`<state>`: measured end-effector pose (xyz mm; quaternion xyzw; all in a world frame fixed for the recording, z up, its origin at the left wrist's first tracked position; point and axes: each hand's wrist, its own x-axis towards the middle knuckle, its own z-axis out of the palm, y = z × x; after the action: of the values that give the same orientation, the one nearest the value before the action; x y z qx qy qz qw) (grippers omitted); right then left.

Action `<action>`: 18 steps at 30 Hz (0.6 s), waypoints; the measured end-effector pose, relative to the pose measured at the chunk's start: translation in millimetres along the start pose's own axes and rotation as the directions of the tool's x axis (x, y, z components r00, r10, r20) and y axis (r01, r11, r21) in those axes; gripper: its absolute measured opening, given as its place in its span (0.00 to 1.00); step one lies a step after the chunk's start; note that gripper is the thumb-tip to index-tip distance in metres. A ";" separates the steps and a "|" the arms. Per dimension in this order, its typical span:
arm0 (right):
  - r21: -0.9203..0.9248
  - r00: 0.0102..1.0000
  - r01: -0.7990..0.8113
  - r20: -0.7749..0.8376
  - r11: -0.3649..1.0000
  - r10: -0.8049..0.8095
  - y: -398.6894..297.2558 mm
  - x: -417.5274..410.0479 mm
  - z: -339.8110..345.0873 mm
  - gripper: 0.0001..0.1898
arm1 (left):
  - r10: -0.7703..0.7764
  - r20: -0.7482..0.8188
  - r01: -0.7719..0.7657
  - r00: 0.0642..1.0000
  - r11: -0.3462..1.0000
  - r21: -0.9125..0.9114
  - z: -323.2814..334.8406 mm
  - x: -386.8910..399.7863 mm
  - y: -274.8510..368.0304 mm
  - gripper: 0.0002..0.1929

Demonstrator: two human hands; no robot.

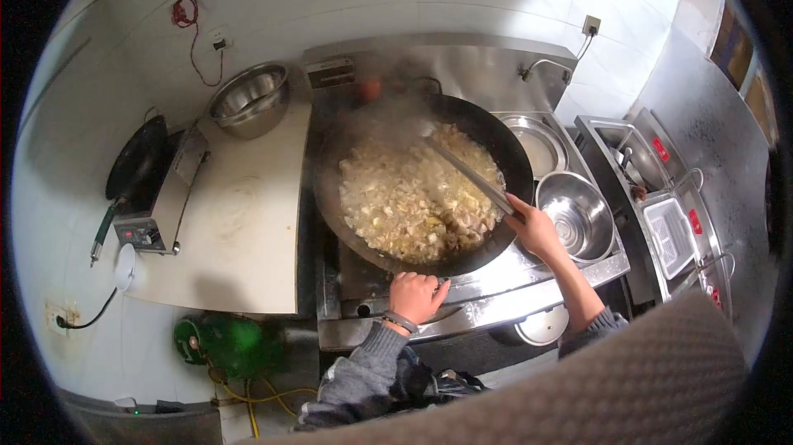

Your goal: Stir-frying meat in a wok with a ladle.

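A large black wok (427, 262) sits on the steel stove, full of steaming chopped food (409, 197) in pale pieces with some liquid. My right hand (534, 228) grips the metal handle of a long cooking utensil (468, 172), probably a ladle or spatula. Its handle slants to the far left across the wok, and steam and food hide its head. Close to the wok's near rim is my left hand (416, 297), with curled fingers and the thumb to the right. Whether those fingers hold the rim cannot be seen.
Beside the wok on the right stand a steel bowl (575, 215) and a round steel pan (538, 141). A sink (632, 154) and a white basket (669, 237) lie farther right. Leftward are nested steel bowls (251, 101), a frying pan (136, 160) and a green gas cylinder (232, 346).
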<state>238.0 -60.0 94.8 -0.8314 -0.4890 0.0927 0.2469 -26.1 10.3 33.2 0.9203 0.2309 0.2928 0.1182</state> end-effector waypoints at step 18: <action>0.339 0.999 0.033 0.011 0.940 -0.039 5.2 -114.9 -57.1 0.27 | 0.001 -0.056 0.003 0.998 0.998 0.060 3.6 -5.7 -4.9 0.20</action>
<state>206.6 -179.0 131.3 -0.7667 -0.4829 0.1782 0.3837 -29.8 11.4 25.8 0.9148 0.2434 0.3111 0.0840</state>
